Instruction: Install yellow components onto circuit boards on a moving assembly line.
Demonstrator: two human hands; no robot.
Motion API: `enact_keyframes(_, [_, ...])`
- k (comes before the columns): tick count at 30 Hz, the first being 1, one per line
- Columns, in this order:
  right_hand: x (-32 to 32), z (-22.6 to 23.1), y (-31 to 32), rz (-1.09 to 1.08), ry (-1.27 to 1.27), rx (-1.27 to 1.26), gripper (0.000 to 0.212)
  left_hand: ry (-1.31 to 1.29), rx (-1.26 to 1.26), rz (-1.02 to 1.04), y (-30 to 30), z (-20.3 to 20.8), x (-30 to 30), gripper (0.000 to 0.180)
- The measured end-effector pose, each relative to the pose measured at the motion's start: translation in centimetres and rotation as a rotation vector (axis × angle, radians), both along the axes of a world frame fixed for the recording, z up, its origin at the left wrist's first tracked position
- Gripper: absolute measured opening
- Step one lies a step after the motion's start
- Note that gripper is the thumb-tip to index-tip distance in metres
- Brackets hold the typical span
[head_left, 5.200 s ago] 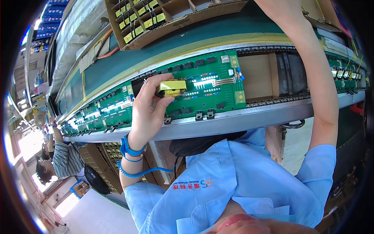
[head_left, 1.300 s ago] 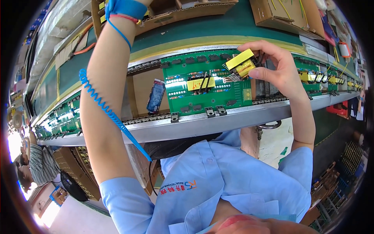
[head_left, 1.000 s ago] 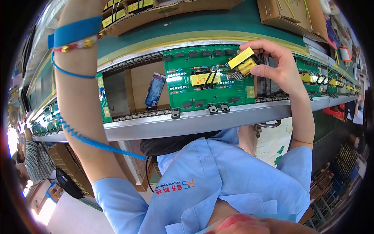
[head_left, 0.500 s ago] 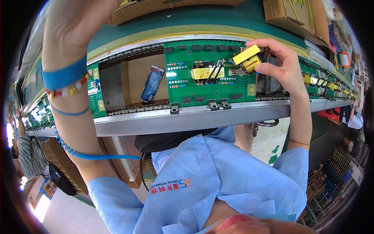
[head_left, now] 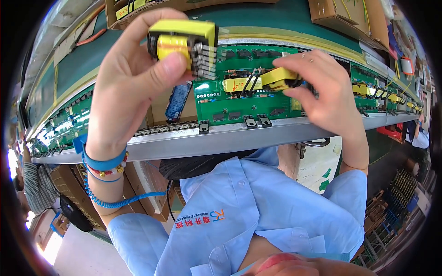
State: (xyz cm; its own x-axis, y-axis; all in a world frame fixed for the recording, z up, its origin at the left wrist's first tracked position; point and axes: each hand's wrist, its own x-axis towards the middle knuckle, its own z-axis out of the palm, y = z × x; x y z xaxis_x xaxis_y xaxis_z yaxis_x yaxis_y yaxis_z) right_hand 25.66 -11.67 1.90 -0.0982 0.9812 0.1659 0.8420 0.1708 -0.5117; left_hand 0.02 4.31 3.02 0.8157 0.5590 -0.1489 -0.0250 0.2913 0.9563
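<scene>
My left hand [head_left: 122,80] is raised above the conveyor, fingers and thumb closed round a yellow-and-black transformer [head_left: 172,46] whose metal pins face right. On the right, my right hand [head_left: 329,92] grips a second yellow transformer [head_left: 279,75] at the green circuit board [head_left: 216,109]. Its underside is hidden, so I cannot tell whether its pins sit in the board. Close beside it on the same board lies a yellow transformer with black leads [head_left: 239,85]. Around these are small resistors and black components.
The conveyor's metal rail [head_left: 258,133] runs across in front of me. A blue can-like object [head_left: 178,102] lies in the gap left of the board. Cardboard boxes [head_left: 350,20] stand at the back. A coiled blue cord [head_left: 124,202] hangs from my left wristband.
My left hand has come back from the far left and now shows a transformer in its grip. My right hand has moved its transformer left and turned it, beside the one on the board.
</scene>
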Motion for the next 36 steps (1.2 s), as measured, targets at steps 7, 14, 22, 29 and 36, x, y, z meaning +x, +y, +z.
enact_keyframes(7, [-1.0, 0.1, 0.2, 0.119, -0.221, 0.059, 0.042, 0.113, -0.033, 0.076, -1.3, -0.9, -0.7, 0.051])
enact_keyframes(14, [-2.2, -0.4, -0.4, 0.152, -0.364, -0.018, 0.045, 0.197, 0.1, 0.148, -2.0, -2.4, -1.1, 0.048])
enact_keyframes(22, [-3.0, 0.3, -0.2, 0.099, -0.46, -0.044, 0.036, 0.238, 0.076, 0.138, -1.1, -3.6, -1.7, 0.044])
enact_keyframes(29, [-3.1, -1.9, -1.1, 0.061, -0.343, 0.057, 0.039, 0.242, 0.088, 0.165, -1.6, -4.0, -2.6, 0.039])
enact_keyframes(36, [-4.7, -3.5, -1.5, -0.181, -0.313, 0.173, 0.045, 0.237, 0.266, 0.164, -2.0, -4.1, -2.5, 0.043])
